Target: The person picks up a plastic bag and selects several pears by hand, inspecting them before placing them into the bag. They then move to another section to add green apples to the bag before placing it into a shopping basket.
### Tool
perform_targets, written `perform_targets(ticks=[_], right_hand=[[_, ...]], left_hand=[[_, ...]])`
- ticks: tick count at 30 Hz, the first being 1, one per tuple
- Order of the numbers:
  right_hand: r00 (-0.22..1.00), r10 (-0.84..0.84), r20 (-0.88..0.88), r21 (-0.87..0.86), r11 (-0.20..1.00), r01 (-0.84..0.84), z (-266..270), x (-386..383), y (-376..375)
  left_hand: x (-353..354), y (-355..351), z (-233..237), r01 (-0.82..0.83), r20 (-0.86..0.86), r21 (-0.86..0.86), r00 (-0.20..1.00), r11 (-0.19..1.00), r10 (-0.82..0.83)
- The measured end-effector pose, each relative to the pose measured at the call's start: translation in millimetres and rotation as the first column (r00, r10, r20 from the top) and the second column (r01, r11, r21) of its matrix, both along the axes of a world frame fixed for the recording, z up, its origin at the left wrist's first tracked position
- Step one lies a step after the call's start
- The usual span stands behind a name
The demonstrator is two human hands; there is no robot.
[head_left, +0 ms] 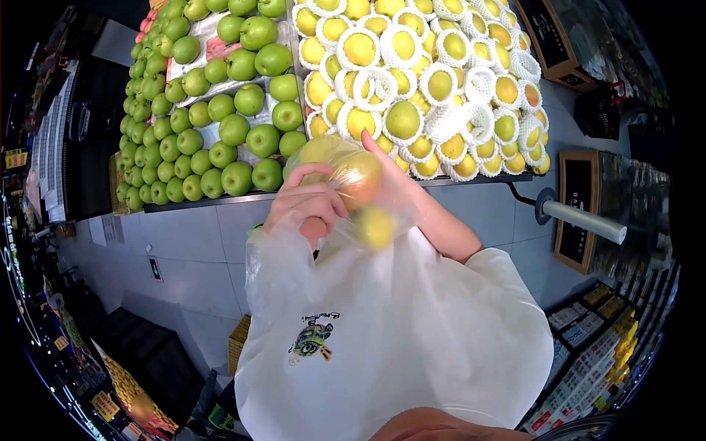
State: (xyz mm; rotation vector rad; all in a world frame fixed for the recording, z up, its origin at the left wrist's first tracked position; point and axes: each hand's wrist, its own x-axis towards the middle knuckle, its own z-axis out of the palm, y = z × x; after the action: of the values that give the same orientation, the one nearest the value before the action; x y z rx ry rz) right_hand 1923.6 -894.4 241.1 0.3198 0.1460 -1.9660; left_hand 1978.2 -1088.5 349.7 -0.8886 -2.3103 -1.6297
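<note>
though the right hand (385, 160) is unclear, the left hand (307, 200) grips a bag (360, 184) slanting lengthwise down-right

Over a grey tiled floor (191, 268), a white roll (588, 222) partly hides a wood-framed black sign (573, 192).

Apples (236, 178): lay left on the desk (213, 202).
Fruit in nets (360, 49): lay right, beside them.
Bag (401, 209): was before the shirt (434, 323), near the desk's edge, bagged fruit (375, 226) inside.

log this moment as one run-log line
left hand: gripping clear plastic bag | right hand: at bag, partly hidden | inside bag: yellow fruit | ahead: green apples, netted fruit
</note>
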Motion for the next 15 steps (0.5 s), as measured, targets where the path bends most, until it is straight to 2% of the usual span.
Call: perform_targets(ticks=[2, 7, 9, 11, 12, 13, 15], right_hand=[[0.992, -0.107, -0.068, -0.018, 0.994, 0.106, 2.4, -4.4, 0.8], [0.970, -0.228, -0.079, -0.062, 0.973, 0.224, -3.3, -8.7, -10.2], [0.962, -0.253, -0.098, -0.103, 0.965, 0.243, -3.8, -7.8, -12.1], [0.944, -0.329, -0.015, -0.168, 0.932, 0.322, -7.0, -8.3, -13.8], [0.947, -0.321, -0.016, -0.171, 0.934, 0.313, -2.0, -9.6, -14.6], [0.942, -0.331, -0.055, -0.114, 0.939, 0.324, 6.9, -10.9, -14.6], [0.940, -0.328, -0.095, -0.059, 0.944, 0.324, 3.3, -12.4, -12.5]], left_hand=[[1.3, -6.6, -5.9, -0.048, 0.024, 0.060, 0.999, 0.997, 0.046], [2.0, -23.5, -25.4, -0.237, 0.039, 0.198, 0.972, 0.951, 0.234], [1.1, -24.1, -20.4, -0.434, 0.072, 0.222, 0.901, 0.873, 0.429], [-0.1, -21.4, -21.4, -0.511, 0.105, 0.260, 0.858, 0.819, 0.502], [-1.0, -21.2, -21.7, -0.577, 0.139, 0.296, 0.814, 0.761, 0.563], [-1.2, -23.3, -22.1, -0.584, 0.137, 0.296, 0.809, 0.756, 0.572], [1.1, -29.7, -23.8, -0.633, 0.270, 0.293, 0.774, 0.717, 0.573]])
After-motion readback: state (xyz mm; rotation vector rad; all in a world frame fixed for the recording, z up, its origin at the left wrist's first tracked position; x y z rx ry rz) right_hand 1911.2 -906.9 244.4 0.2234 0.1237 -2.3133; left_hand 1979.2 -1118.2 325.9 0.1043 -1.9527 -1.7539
